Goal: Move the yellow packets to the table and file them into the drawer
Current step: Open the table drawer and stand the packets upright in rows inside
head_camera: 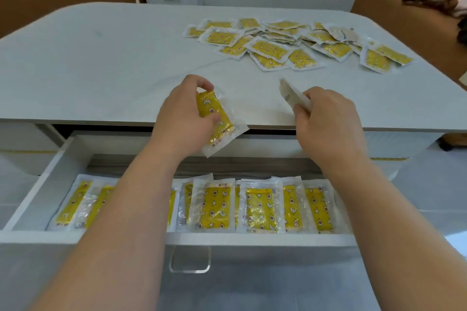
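Left hand (182,118) gripped packet (217,118); right hand (328,121) pinched second packet (290,94). Risk: dropped loosely into drawer (40,184), either could knock filed row (260,206) askew.

Surface (101,58): pale grey-white. Far pile of packets (278,43): yellow inside clear, white-edged wrappers; some beige backs showing. Near left packet (217,118): yellow, white moons. Near right packet (293,96): pale beige side showing. Drawer (38,184): white walls, grey wood-grain back. Drawer row of packets (260,207): yellow, moons, stars, small brown-edged shapes.
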`<state>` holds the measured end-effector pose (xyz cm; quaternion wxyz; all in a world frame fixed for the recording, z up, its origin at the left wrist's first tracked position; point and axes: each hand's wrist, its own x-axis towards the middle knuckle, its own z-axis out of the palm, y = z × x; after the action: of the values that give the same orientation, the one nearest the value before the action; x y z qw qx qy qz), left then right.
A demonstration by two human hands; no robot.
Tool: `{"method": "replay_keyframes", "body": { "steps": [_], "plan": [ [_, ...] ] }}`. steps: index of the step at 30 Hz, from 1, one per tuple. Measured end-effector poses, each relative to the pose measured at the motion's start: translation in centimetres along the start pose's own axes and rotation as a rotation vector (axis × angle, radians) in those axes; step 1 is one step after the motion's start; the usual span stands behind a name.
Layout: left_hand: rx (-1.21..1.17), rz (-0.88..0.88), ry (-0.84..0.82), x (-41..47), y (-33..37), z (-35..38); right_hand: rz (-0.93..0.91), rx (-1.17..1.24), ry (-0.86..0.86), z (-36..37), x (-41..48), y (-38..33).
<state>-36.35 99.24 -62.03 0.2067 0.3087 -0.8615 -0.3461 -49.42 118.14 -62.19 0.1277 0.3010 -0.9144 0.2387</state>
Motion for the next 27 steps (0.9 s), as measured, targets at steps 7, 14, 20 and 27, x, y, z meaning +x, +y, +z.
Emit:
{"method": "replay_keyframes", "body": {
  "steps": [7,14,20,27],
  "plan": [
    [-0.163,-0.101,-0.196,-0.2,0.3,-3.9,0.038,0.21,0.034,-0.3,-0.6,-3.2],
    [0.195,-0.176,-0.49,-0.9,-2.6,-7.9,0.069,0.777,-0.276,0.3,-1.4,-6.7],
    [0.324,-0.282,-0.546,0.0,-8.1,-9.7,0.07,0.909,-0.575,2.4,-1.9,-8.7],
    [0.479,-0.304,-0.626,1.4,-13.2,-11.2,-0.008,0.655,-0.844,6.1,-3.1,-13.5]
  ]
}}
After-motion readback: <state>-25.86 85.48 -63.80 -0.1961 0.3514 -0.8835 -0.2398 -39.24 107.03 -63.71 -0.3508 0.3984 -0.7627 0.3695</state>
